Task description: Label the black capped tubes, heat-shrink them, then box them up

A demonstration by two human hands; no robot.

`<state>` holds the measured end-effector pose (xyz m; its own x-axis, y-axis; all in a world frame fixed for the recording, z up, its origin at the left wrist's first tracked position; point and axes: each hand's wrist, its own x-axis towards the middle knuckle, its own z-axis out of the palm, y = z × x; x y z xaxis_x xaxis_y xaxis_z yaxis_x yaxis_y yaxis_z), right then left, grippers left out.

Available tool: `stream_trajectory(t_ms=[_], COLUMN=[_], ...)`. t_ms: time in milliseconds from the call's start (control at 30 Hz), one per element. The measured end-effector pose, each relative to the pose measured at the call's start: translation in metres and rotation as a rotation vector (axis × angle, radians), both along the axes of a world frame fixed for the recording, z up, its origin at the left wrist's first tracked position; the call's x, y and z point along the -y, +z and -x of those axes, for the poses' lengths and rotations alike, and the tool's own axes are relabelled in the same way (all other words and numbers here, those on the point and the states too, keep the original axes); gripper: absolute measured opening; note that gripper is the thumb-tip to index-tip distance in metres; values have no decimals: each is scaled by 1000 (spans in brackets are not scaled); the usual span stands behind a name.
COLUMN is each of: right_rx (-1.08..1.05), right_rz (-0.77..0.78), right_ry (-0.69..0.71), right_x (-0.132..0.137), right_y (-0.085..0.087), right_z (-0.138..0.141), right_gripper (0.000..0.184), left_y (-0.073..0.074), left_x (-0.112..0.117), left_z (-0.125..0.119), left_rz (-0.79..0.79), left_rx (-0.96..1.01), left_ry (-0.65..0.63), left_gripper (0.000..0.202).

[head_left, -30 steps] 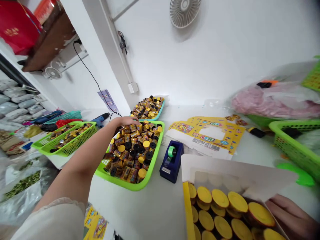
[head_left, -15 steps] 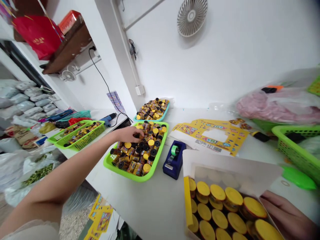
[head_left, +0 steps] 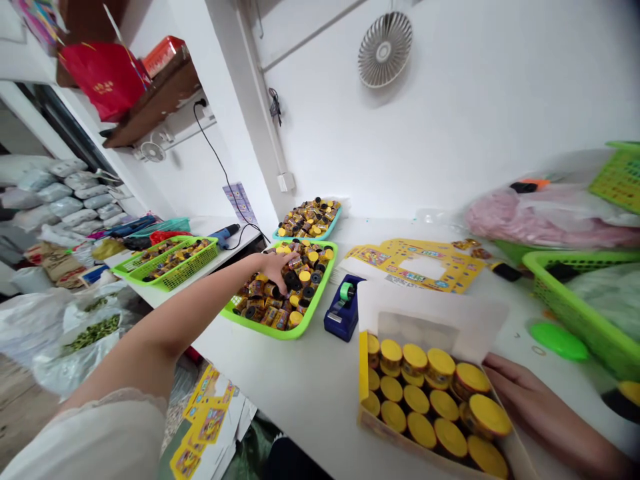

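Note:
My left hand (head_left: 274, 270) reaches into a green basket (head_left: 320, 293) full of small cylinders (head_left: 280, 319) with yellow or black ends and printed labels. Its thumb and fingers are spread over the pile, and I see nothing held between them. On the right, an open carton (head_left: 364, 383) with its white flap (head_left: 430, 300) raised holds rows of yellow-topped cylinders (head_left: 420, 430). One at its right side sits higher than the rest. My right hand (head_left: 515, 387) grips the carton's right side, with some fingertips hidden behind it.
A blue tape dispenser (head_left: 343, 310) stands between basket and carton. Behind lie flat yellow cartons (head_left: 425, 257) and a second, blue-rimmed basket (head_left: 320, 233) of cylinders. At right are a green basket (head_left: 545, 280) and a green oval lid (head_left: 559, 340).
My left hand has shifted slightly right over the pile, and its fingers have spread. My right hand stays at the carton. The camera view has shifted a little.

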<state>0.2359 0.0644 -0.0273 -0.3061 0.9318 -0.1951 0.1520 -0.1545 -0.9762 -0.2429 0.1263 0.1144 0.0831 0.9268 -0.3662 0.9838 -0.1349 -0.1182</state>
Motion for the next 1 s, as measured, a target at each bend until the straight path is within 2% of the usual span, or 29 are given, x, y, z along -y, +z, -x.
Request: stream_trajectory(t_ms=[167, 267, 400, 500, 667, 1000], right_rx=[-75, -99, -149, -154, -153, -173], right_rz=[-32, -42, -42, -46, -40, -9], right_ry=[80, 107, 92, 100, 78, 4], right_x=[-5, -8, -11, -14, -13, -6], right_y=[-16, -25, -34, -39, -36, -26], right_z=[-5, -8, -10, -10, -8, 0], right_gripper=[35, 39, 37, 37, 39, 34], left_y=[-16, -22, -27, -29, -27, -32], left_x=[-4, -3, -4, -3, -1, 5], left_z=[0, -1, -5, -7, -6, -8], left_rz=[-68, -103, -139, -185, -207, -284], left_rx=[-25, 4, 50, 62, 89, 86], left_ry=[87, 79, 43, 28, -19, 44], left_gripper=[148, 146, 128, 122, 120, 102])
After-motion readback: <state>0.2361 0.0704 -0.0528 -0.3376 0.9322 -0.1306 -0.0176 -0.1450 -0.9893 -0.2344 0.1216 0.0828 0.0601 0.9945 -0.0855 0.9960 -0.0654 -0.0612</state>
